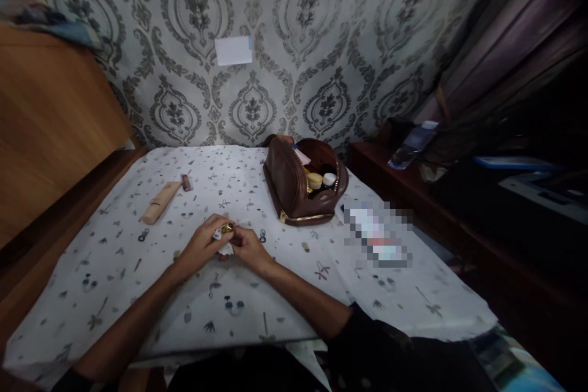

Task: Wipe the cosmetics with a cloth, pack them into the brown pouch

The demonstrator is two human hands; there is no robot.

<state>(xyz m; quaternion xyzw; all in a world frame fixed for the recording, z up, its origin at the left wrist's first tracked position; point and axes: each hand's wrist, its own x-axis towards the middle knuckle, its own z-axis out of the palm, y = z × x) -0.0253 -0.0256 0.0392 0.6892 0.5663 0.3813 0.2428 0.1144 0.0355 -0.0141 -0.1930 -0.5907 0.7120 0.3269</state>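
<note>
My left hand [206, 242] is closed around a small shiny gold item [226, 228], whose exact kind I cannot make out. A crumpled white tissue [225, 249] is bunched around and under it, between my hands. The fingers of my right hand [250, 250] are closed against the item and tissue from the other side. Beyond my hands stands a brown zippered makeup bag [287, 180], open, with a yellow-lidded jar [315, 180] and a white cap [329, 179] showing inside. A beige squeeze tube [160, 202] lies to the left, near a small lipstick-like item [185, 182].
A patterned white cloth [174, 318] covers the table. Right of the bag lies a pixelated, phone-shaped object [379, 236]. A clear bottle [413, 145] stands on a dark ledge at right. A wooden cabinet [55, 104] bounds the left; a papered wall [252, 104] stands behind.
</note>
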